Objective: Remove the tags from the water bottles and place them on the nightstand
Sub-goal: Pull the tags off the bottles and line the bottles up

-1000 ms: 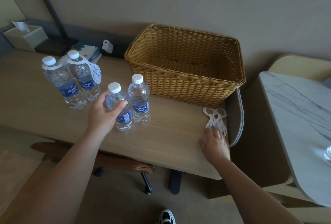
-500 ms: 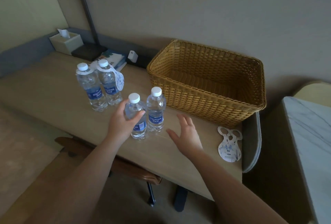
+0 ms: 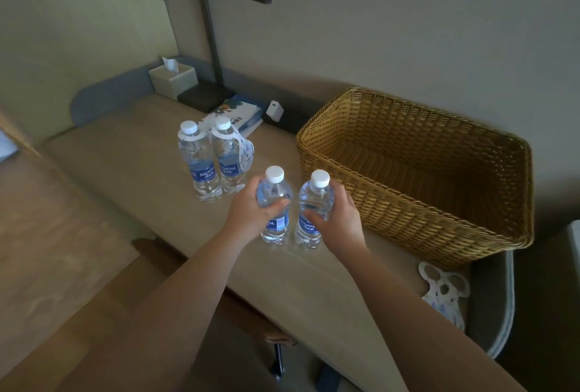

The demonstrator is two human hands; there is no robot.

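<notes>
- Right hand (image 3: 340, 219) has come off the desk (image 3: 131, 153) and now clamps its fingers on the right clear plastic white-capped bottle (image 3: 314, 203).
- Left hand (image 3: 251, 212) grips its upright twin (image 3: 273, 200) at nine o'clock.

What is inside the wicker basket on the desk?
The wicker basket shows only its bare woven floor; nothing lies there. Its near wall hides the front strip of the floor, so that part cannot be checked.

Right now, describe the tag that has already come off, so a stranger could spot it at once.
Start at the big wicker basket on the desk. Just in front of its near right corner, at the desk's end, a white paper tag with two round holes lies flat. The other tag is looped round the necks of the two far bottles; this one touches no bottle.
</notes>
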